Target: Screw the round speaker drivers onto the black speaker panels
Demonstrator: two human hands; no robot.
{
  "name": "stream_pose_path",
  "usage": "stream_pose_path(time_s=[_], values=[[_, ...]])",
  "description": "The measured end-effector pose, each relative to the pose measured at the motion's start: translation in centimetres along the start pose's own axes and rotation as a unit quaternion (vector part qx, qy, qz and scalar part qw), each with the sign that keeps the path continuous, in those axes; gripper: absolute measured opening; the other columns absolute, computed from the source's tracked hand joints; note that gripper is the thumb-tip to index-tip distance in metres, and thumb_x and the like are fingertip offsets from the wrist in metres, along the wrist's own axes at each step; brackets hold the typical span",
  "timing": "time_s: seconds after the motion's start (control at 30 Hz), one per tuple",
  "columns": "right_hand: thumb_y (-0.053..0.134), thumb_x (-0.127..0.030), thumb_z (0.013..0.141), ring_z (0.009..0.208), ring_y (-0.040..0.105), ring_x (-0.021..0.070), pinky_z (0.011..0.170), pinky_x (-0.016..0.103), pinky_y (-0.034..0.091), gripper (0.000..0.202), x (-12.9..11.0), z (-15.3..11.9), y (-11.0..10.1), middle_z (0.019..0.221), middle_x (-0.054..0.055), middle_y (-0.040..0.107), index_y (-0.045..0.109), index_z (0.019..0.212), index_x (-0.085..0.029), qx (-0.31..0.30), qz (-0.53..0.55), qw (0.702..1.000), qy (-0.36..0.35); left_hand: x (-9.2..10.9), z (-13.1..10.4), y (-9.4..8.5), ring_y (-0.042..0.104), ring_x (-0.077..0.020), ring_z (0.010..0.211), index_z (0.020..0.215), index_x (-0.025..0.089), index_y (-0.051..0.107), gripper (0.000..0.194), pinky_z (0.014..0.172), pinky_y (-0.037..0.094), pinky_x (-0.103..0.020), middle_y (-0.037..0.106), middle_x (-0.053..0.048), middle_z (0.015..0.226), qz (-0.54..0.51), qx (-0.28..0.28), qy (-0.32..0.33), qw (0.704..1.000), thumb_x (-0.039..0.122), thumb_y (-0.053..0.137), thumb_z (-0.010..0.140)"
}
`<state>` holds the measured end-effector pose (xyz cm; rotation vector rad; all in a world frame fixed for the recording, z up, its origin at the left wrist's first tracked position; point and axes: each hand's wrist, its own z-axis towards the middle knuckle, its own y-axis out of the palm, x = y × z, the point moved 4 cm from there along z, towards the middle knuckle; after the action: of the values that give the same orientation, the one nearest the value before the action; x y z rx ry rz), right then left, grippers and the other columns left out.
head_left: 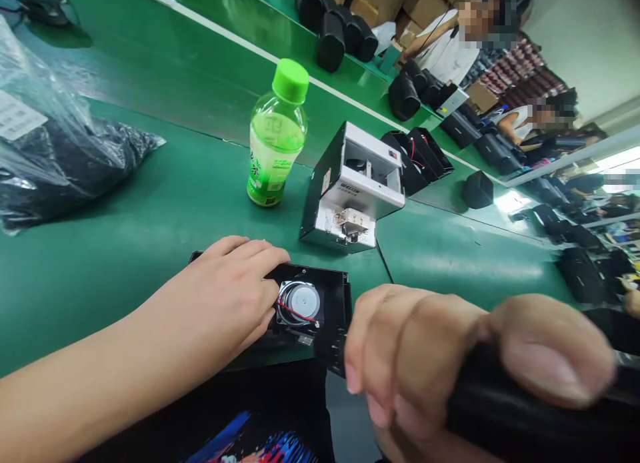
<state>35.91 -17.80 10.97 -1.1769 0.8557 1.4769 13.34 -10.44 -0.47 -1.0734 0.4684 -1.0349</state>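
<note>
My left hand [240, 283] is closed over the left part of a black speaker housing [333, 286], pressing it at the near edge of the green table. Inside the housing sits a round silver-backed speaker [303, 301], with a red wire running across it to a small white plug. Large and close to the camera, my right hand [425, 343] is wrapped round a black electric screwdriver [500, 403]. Its front end points left toward the housing; the tip is hard to make out, so I cannot tell whether it touches.
A silver screw feeder [365, 196] stands beyond the housing, beside a green-capped drink bottle [277, 136]. At left lies a plastic bag of small black parts [65, 149]. Black housings [420, 159] sit farther back. Two people [450, 49] are across the line.
</note>
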Motion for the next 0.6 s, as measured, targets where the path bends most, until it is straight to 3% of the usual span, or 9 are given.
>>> stream_pose_path(time_s=[0.07, 0.13, 0.4, 0.6], values=[[0.064, -0.049, 0.136, 0.066, 0.083, 0.0233, 0.076, 0.045, 0.082, 0.030, 1.2, 0.3, 1.3, 0.074, -0.003, 0.079, 0.090, 0.124, -0.039, 0.000, 0.001, 1.000, -0.008, -0.4, -0.1, -0.1, 0.091, -0.0406, 0.123, 0.081, 0.027, 0.082, 0.036, 0.098, 0.074, -0.064, 0.094, -0.017, 0.138, -0.021, -0.001, -0.022, 1.000, 0.019, 0.062, 0.110], [0.055, -0.051, 0.136, 0.062, 0.078, 0.0212, 0.072, 0.041, 0.079, 0.038, 2.4, 0.6, 2.2, 0.070, -0.005, 0.073, 0.091, 0.127, -0.043, 0.045, 0.020, 0.999, -0.022, -0.7, -0.2, 0.0, 0.090, -0.0411, 0.125, 0.083, 0.028, 0.085, 0.038, 0.098, 0.072, -0.063, 0.094, -0.017, 0.138, -0.036, -0.005, -0.031, 0.999, 0.020, 0.060, 0.111], [0.058, -0.056, 0.134, 0.063, 0.078, 0.0199, 0.068, 0.038, 0.076, 0.036, 4.6, 0.9, 4.0, 0.074, -0.006, 0.074, 0.093, 0.136, -0.049, 0.083, 0.042, 0.995, -0.029, -1.2, -0.7, 0.6, 0.085, -0.0385, 0.124, 0.094, 0.026, 0.086, 0.031, 0.101, 0.065, -0.058, 0.089, -0.013, 0.138, -0.080, -0.052, -0.036, 0.995, 0.011, 0.063, 0.107], [0.060, -0.060, 0.134, 0.053, 0.071, 0.0209, 0.059, 0.040, 0.071, 0.044, 4.7, 1.9, 4.5, 0.064, -0.005, 0.071, 0.099, 0.120, -0.045, 0.106, 0.055, 0.993, -0.020, -1.2, -0.6, 0.5, 0.081, -0.0359, 0.119, 0.095, 0.025, 0.078, 0.018, 0.095, 0.063, -0.050, 0.087, -0.014, 0.135, -0.094, -0.087, -0.059, 0.990, 0.008, 0.072, 0.099]])
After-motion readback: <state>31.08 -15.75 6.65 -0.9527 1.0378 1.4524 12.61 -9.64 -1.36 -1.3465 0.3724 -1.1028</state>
